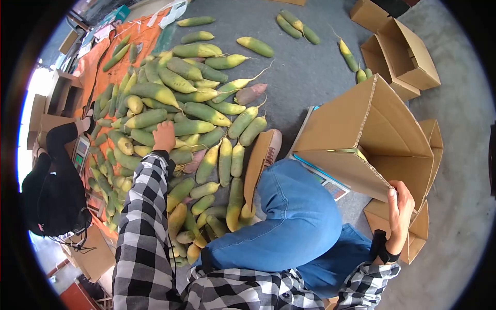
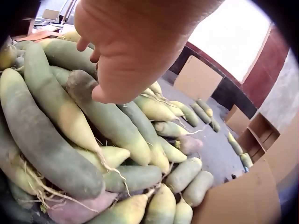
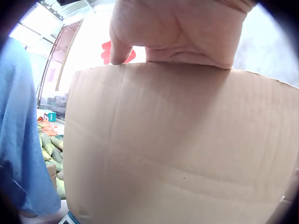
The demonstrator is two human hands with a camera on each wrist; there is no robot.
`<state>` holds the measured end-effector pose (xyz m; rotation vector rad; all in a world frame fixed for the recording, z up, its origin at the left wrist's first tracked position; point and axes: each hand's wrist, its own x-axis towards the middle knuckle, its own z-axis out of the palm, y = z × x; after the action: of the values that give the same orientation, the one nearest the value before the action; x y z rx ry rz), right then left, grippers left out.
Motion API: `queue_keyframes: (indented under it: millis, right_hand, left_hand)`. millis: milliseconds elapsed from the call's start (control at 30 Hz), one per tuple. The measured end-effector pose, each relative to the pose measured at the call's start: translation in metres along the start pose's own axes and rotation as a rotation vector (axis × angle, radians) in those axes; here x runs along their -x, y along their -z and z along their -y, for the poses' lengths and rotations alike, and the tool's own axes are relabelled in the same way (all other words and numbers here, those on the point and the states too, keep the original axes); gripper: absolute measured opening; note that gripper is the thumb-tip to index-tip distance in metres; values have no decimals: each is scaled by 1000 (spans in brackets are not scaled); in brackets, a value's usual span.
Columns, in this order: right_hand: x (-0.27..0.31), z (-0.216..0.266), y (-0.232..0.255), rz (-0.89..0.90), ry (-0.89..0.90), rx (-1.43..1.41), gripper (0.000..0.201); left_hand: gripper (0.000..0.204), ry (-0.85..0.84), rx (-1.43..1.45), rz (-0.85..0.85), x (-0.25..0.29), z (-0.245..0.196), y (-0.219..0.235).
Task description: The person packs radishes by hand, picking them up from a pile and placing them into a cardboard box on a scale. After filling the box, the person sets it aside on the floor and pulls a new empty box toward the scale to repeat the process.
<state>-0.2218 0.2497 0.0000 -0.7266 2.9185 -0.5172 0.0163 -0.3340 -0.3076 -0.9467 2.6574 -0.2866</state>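
Observation:
My left hand (image 1: pixel 164 137) reaches into a heap of green radishes (image 1: pixel 150 93). Its thumb and curled fingers are at the dark end of one green radish (image 2: pixel 112 123), which lies among the others. My right hand (image 1: pixel 401 209) grips the top edge of a tall open cardboard box (image 1: pixel 336 168), thumb on one side of the wall and fingers over the rim. In the right wrist view the box wall (image 3: pixel 182 144) fills most of the picture below the palm. The box stands on a scale (image 1: pixel 335 190) beside my bent knee.
Open cardboard boxes (image 1: pixel 408 54) stand at the far right. A few radishes (image 1: pixel 297 26) lie apart on the grey floor, and purplish ones (image 1: pixel 251 94) sit among the heap. An orange sheet (image 1: pixel 95 77) spreads at the left, where another person (image 1: pixel 54 181) sits near a second scale (image 1: pixel 81 151).

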Motion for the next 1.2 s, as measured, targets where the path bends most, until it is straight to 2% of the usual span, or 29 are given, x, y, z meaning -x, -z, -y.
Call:
queue_keyframes:
  millis: [100, 200, 267, 333, 400, 467, 500, 567, 633, 667, 700, 767, 833, 900, 967, 1033, 1067, 1133, 1167, 1200]
  right_hand:
    - [-2, 2, 0, -6, -24, 15, 39]
    - [-3, 3, 0, -7, -12, 21, 37]
    - [1, 2, 1, -22, -11, 13, 34]
    - [-1, 2, 0, -40, -16, 19, 32]
    - [2, 1, 0, -60, 31, -24, 29]
    - [2, -7, -1, -87, 83, 3, 30]
    - [1, -7, -1, -109, 98, 17, 33]
    - [4, -13, -3, -146, 139, 30, 37]
    - [3, -21, -7, -161, 197, 41, 42]
    - [5, -25, -6, -153, 220, 57, 44]
    - [6, -23, -4, -165, 217, 35, 46]
    - [8, -28, -6, -135, 211, 56, 48]
    - [10, -30, -6, -112, 199, 56, 48]
    - [11, -31, -7, -94, 217, 51, 49]
    - [11, -33, -8, -103, 223, 50, 50]
    - [12, -32, -9, -109, 227, 48, 50]
    - [12, -32, -8, -103, 220, 39, 50]
    - [10, -34, -7, -100, 206, 27, 51]
    - [10, -35, -9, -104, 213, 23, 51]
    - [11, -37, -10, -105, 220, 17, 51]
  left_hand:
    - [31, 67, -43, 78, -5, -7, 11]
    - [31, -33, -113, 79, 20, -17, 31]
    - [42, -10, 288, 170, 51, -20, 35]
    - [64, 201, 613, 389, 69, -25, 40]
    - [77, 243, 1277, 516, 108, -23, 54]
    - [76, 382, 1352, 374, 129, -21, -15]
    - [69, 326, 1386, 306, 141, -32, 15]
    - [63, 227, 1413, 250, 161, -55, 113]
    - [52, -105, 1454, 199, 164, -73, 196]
    - [44, -235, 1333, 21, 162, -83, 228]
    - [45, -314, 1278, -80, 164, -99, 269]
    - [47, -599, 1042, -355, 163, -134, 340]
    - [46, -795, 915, -503, 162, -181, 394]
    - [46, -990, 830, -480, 147, -226, 421]
    - [43, -1108, 760, -309, 130, -271, 433]
    - [56, -1117, 526, -248, 114, -315, 428]
    - [56, -1121, 521, -245, 113, -323, 421]
    - [71, -1166, 488, -673, 113, -335, 416]
    - [79, -1161, 524, -637, 111, -330, 417]
    - [78, -1136, 547, -705, 116, -318, 422]
